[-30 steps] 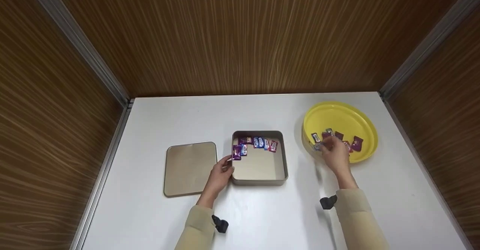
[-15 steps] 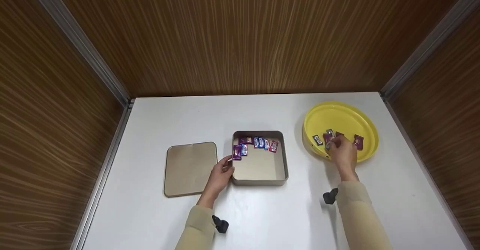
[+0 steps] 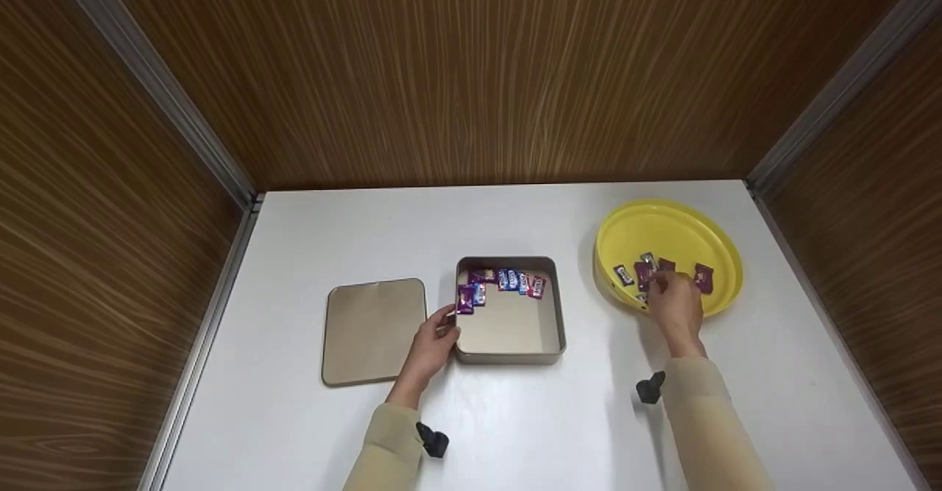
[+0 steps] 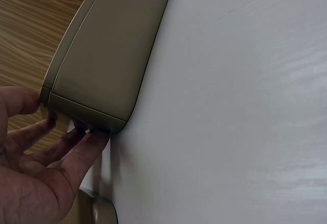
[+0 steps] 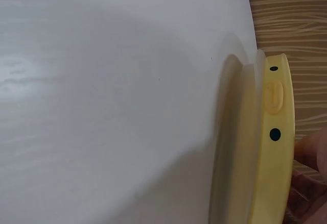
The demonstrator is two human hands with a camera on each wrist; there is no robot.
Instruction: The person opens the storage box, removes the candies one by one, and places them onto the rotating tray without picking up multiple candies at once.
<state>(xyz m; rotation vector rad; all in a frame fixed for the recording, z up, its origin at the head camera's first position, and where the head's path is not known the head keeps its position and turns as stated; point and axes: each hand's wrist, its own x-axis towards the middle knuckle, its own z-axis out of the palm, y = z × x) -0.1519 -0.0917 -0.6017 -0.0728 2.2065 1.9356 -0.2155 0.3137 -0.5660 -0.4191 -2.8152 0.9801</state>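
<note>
My left hand (image 3: 430,344) rests its fingers and thumb against the left wall of an uncovered square metal tin (image 3: 508,358). In the left wrist view, the fingertips (image 4: 97,138) touch the tin's side (image 4: 102,50). Wrapped candies, purple (image 3: 465,299), blue (image 3: 508,279) and red (image 3: 537,287), lie along the tin's back and left. My right hand (image 3: 675,307) reaches over the near rim of a round yellow tray (image 3: 647,218), fingers bent down among several wrapped candies (image 3: 642,275). Its fingertips are hidden, so whether they pinch a candy cannot be told.
The tin's flat lid (image 3: 372,333) lies on the white table (image 3: 515,432), left of the tin. A purple candy (image 3: 703,278) sits right of my right hand in the tray. Wood-grain panels (image 3: 471,71) stand around the table's back and sides.
My right hand has shifted a little right within the yellow tray, and a few candies near it have moved slightly. My left hand and the tin have stayed put.
</note>
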